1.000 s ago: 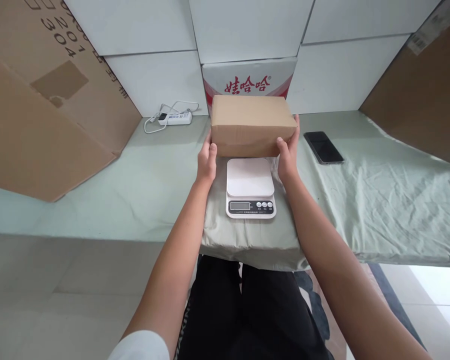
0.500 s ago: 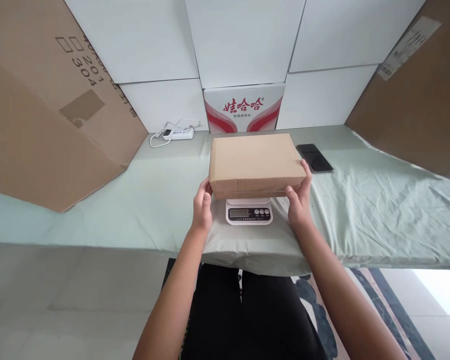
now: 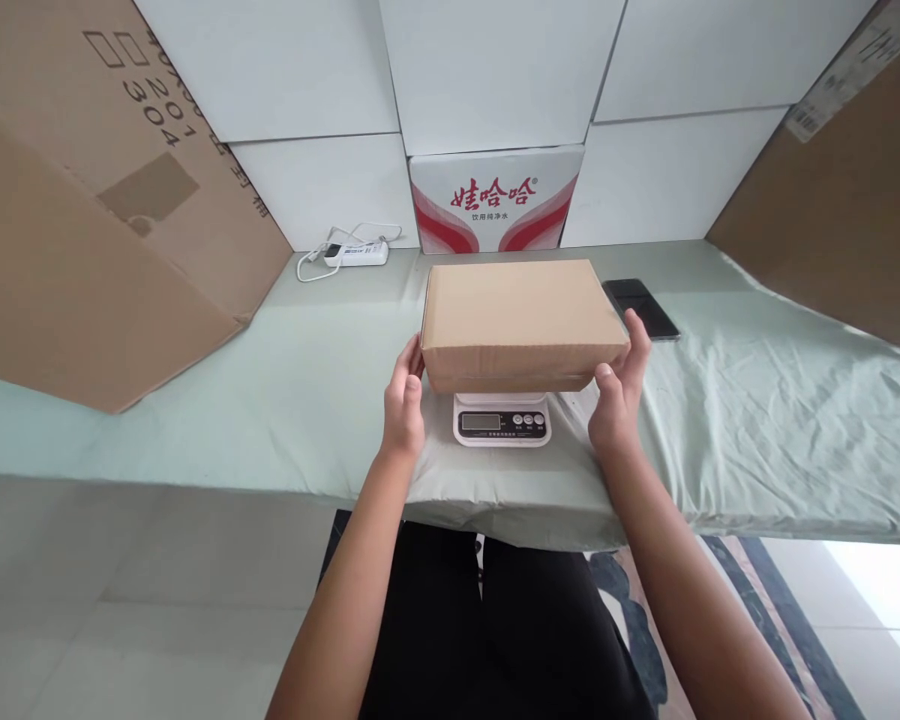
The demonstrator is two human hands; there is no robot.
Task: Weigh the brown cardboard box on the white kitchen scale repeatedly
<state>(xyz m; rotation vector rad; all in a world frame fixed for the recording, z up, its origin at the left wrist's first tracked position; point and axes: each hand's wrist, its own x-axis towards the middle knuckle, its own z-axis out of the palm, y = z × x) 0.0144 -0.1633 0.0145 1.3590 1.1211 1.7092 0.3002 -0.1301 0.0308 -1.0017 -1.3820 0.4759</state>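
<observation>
A closed brown cardboard box [image 3: 525, 305] sits over a white kitchen scale [image 3: 502, 424], whose buttons and display show below the box's front edge. Whether the box rests on the scale's plate or is held just above it, I cannot tell. My left hand [image 3: 404, 405] grips the box's left side, its fingertips partly hidden by the box. On the other side, my right hand [image 3: 616, 395] holds the right front corner, with the thumb low at the front and the fingers along the side. The scale's display looks blank.
A black phone [image 3: 643, 309] lies behind my right hand. A white power strip with a cable [image 3: 356, 253] is at the back left. White boxes [image 3: 487, 75] and a red-and-white printed carton [image 3: 495, 200] line the back. Large cardboard boxes [image 3: 67, 260] flank the cloth-covered table [image 3: 270, 420].
The cardboard box has shifted slightly right relative to the scale and appears a little larger. My right hand has moved right with its corner. The camera view has shifted slightly too.
</observation>
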